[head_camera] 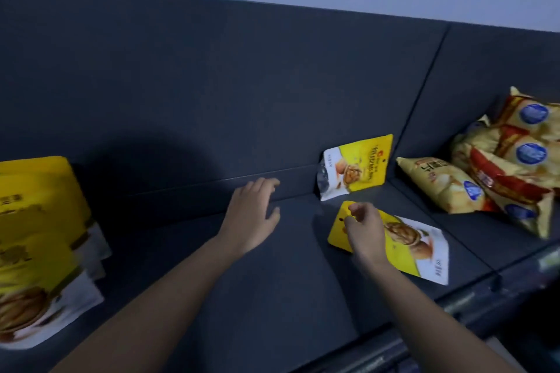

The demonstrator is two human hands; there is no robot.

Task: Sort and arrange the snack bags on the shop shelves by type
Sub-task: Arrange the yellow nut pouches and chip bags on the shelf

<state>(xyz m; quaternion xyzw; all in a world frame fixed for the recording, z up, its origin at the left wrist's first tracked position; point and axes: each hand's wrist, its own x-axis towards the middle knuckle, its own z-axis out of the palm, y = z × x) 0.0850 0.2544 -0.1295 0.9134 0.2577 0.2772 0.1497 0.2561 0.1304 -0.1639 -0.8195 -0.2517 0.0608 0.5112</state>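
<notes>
Your left hand (pixel 253 215) is open in the middle of the frame, fingers spread and straight, over the dark shelf (pixel 272 281) just where it meets the back panel (pixel 212 85). Whether the fingertips touch the panel is hard to tell.

Your right hand (pixel 363 230) is right of centre with its fingers curled, pinching the yellow top end of the flat bag (pixel 407 241). That bag lies face up on the shelf, its white bottom end pointing to the lower right, near the front edge.

Just behind it, the standing bag (pixel 354 166), of the same yellow kind, leans tilted against the back panel, apart from the flat one.

At the left edge of the frame a stack (pixel 36 206) of larger yellow bags with the same nut picture sits on the shelf, blurred.

At the right, past the panel seam, pale chip bags (pixel 515 160) with red bands and blue round marks lie piled on one another.
</notes>
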